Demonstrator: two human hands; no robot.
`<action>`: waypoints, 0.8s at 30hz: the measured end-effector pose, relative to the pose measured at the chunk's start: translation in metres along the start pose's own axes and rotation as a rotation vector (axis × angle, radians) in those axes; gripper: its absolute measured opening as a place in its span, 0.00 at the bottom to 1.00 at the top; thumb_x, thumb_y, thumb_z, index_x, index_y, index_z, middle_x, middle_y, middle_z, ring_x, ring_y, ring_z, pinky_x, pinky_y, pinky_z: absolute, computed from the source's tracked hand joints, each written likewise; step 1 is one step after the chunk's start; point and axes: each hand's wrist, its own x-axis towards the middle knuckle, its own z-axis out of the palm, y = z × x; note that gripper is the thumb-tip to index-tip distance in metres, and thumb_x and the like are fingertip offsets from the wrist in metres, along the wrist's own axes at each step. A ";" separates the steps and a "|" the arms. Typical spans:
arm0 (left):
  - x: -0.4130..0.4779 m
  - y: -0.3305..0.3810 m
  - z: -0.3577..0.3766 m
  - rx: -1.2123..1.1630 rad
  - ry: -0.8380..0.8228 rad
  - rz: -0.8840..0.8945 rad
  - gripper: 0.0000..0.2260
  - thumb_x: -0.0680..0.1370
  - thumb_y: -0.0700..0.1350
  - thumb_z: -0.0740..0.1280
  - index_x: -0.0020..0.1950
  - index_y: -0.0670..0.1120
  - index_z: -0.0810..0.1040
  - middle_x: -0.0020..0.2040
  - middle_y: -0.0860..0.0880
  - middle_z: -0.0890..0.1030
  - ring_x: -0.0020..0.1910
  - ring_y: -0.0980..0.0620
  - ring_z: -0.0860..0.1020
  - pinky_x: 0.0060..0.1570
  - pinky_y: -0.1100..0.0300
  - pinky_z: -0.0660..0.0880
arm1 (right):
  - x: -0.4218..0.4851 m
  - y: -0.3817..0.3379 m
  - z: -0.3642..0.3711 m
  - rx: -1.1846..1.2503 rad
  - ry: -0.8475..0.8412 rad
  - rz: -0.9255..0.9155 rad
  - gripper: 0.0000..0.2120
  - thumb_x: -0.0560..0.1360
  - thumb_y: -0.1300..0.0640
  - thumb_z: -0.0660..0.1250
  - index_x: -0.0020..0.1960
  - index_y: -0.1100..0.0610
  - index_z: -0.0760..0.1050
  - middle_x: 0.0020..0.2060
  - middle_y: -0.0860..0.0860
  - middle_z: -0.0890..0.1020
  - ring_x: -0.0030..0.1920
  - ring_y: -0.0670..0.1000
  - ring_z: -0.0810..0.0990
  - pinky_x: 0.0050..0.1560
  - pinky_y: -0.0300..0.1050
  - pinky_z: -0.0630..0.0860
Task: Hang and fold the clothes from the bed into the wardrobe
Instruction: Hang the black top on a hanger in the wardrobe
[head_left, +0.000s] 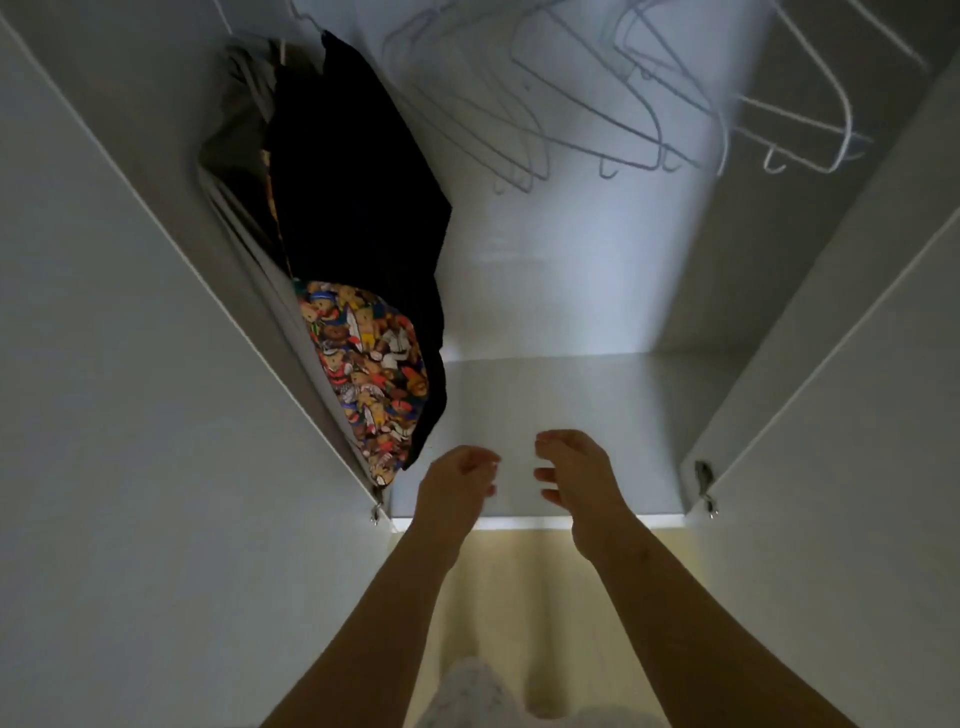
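I look down into an open white wardrobe. At its left side hang a black garment (358, 176), a shirt printed with colourful teddy bears (369, 374) and a grey-white garment (234, 156) behind them. Several bare white hangers (597, 104) dangle from the rail to the right. My left hand (457, 480) and my right hand (576, 470) hover side by side over the front edge of the wardrobe floor (571, 395), fingers loosely curled, holding nothing.
Two white wardrobe doors stand swung out, the left door (156, 415) and the right door (857, 441), with hinges at their lower corners. A pale wooden floor (519, 597) lies under my arms.
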 end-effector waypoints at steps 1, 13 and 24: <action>-0.006 -0.008 0.007 0.007 -0.043 -0.023 0.08 0.77 0.39 0.63 0.42 0.50 0.77 0.40 0.53 0.79 0.36 0.58 0.77 0.33 0.68 0.71 | -0.007 0.012 -0.009 0.010 0.025 0.026 0.04 0.77 0.61 0.62 0.46 0.54 0.73 0.40 0.50 0.76 0.38 0.48 0.75 0.37 0.39 0.71; -0.090 -0.097 0.009 0.218 -0.414 -0.069 0.09 0.75 0.39 0.64 0.38 0.51 0.77 0.36 0.52 0.78 0.31 0.57 0.75 0.33 0.65 0.69 | -0.125 0.162 -0.015 0.080 0.416 0.229 0.05 0.76 0.64 0.61 0.42 0.59 0.72 0.37 0.55 0.75 0.32 0.50 0.71 0.32 0.41 0.66; -0.218 -0.173 0.005 0.573 -0.925 0.088 0.07 0.76 0.43 0.63 0.40 0.52 0.77 0.39 0.52 0.79 0.36 0.54 0.78 0.35 0.62 0.69 | -0.305 0.278 -0.004 0.445 0.928 0.300 0.09 0.76 0.65 0.60 0.39 0.55 0.72 0.35 0.52 0.76 0.32 0.50 0.72 0.31 0.40 0.66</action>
